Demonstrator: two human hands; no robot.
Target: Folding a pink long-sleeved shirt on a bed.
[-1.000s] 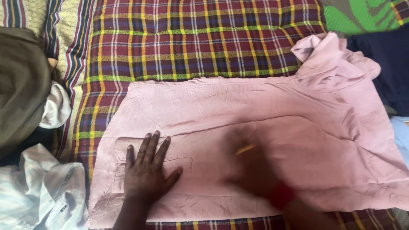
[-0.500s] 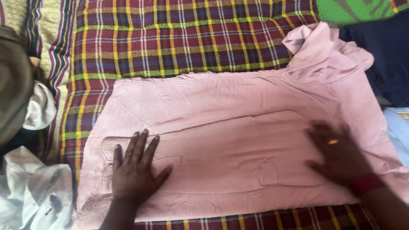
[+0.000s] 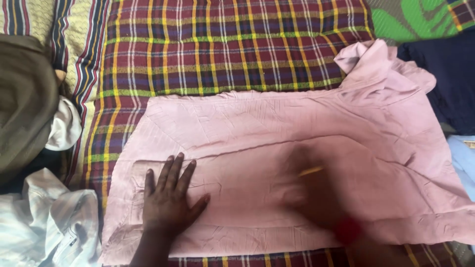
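Note:
A pink garment (image 3: 257, 128) lies spread flat on a plaid blanket (image 3: 222, 44), with a bunched part at its upper right. My left hand (image 3: 170, 198) rests flat on the garment's lower left, fingers spread, pressing the cloth down. My right hand (image 3: 316, 190) is blurred with motion over the middle of the garment, palm down on the cloth, fingers apart. It wears a ring and there is a red band at the wrist.
A brown cloth (image 3: 22, 99) and a white cloth (image 3: 64, 126) lie at the left. A pale striped shirt (image 3: 47, 222) sits at the lower left. Dark blue fabric (image 3: 452, 79) and a green patterned cloth (image 3: 415, 17) lie at the upper right, light blue fabric (image 3: 465, 158) at the right edge.
My right hand swept from the garment's middle to its right side, then back to the middle. My left hand stayed pressed in place.

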